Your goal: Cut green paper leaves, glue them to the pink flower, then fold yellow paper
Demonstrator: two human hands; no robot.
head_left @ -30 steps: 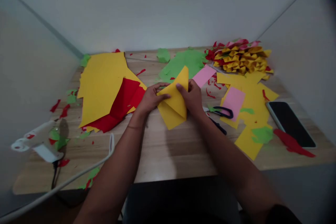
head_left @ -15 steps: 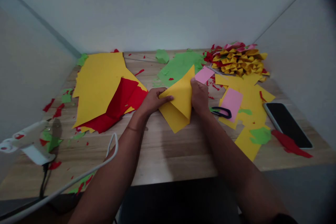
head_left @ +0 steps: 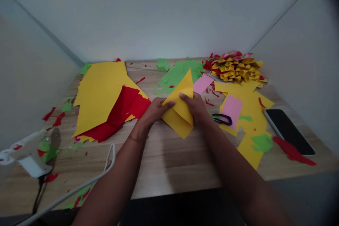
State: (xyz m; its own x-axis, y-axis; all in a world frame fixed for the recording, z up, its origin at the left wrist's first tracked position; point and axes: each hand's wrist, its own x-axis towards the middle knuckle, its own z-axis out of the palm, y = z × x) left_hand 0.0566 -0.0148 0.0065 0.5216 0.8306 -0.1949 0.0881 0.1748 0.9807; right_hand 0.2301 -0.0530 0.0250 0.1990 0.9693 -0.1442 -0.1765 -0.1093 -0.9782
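Note:
A sheet of yellow paper, folded over diagonally with its two layers gaping at the lower edge, is held up above the table between both hands. My left hand grips its left corner, thumb on the front face and fingers behind. On the right side, my right hand pinches the sheet with its thumb lying on the front face; its other fingers are partly hidden. Behind the folded sheet lie green paper and a pink paper rectangle. Dark-handled scissors rest just right of my right hand.
Large yellow sheets and red paper lie to the left. A white glue gun and a white cable are at front left. Folded paper pieces are heaped at back right, near a phone and scraps.
My right thumb has moved inward from the sheet's right edge onto its front face, and the folded flap is narrower. The whole view has shifted, with the table sitting slightly lower.

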